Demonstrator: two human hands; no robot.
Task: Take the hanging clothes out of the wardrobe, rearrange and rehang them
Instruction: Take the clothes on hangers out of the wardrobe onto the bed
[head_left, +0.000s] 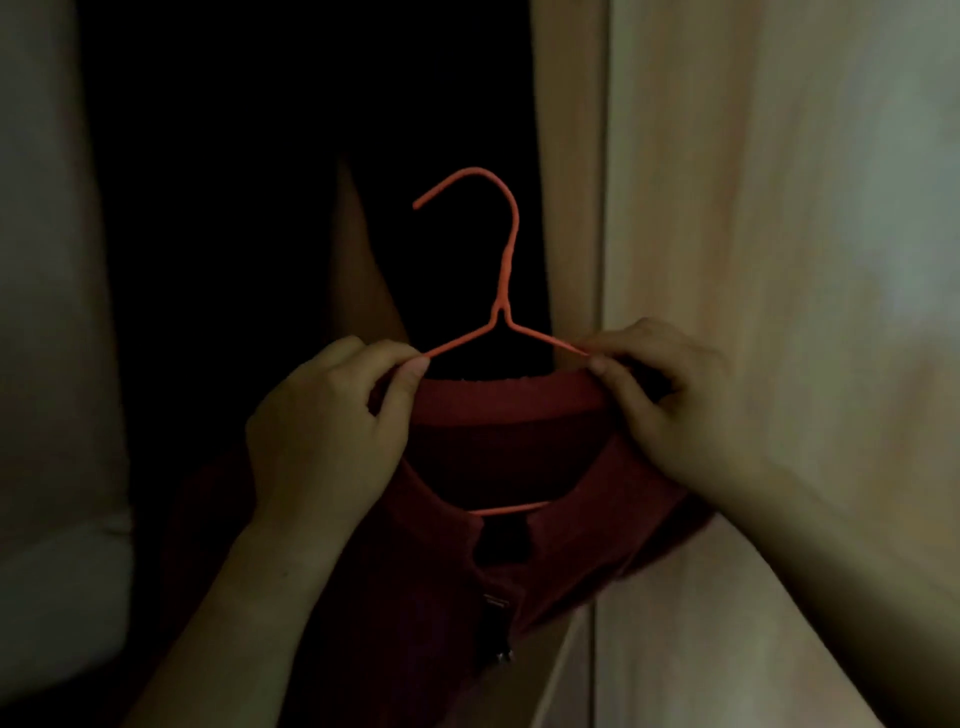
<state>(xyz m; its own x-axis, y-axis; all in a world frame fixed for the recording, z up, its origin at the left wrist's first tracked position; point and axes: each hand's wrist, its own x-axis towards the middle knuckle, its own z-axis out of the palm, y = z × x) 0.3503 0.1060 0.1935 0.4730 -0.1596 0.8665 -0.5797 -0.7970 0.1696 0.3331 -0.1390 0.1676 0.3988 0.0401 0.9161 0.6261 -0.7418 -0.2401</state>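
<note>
Shirt (426, 597), dark red, hangs on an orange wire hanger (505, 270) held up in front of the dark opening of the wardrobe (234, 182). The hook stands upright, its open end turned to the left, and is caught on nothing that I can see. The left hand (322, 431) pinches the hanger's left arm between thumb and forefinger, right where the wire meets the collar (498, 397), with its other fingers curled in. The right hand (675, 405) pinches the right arm of the wire in the same way at the other end of the collar. The hanger's lower bar shows through the neck opening. On the right, the shirt's shoulder lies against the edge of a pale wooden panel (779, 260). The light is dim, and the lower part of the shirt is too dark to make out.
</note>
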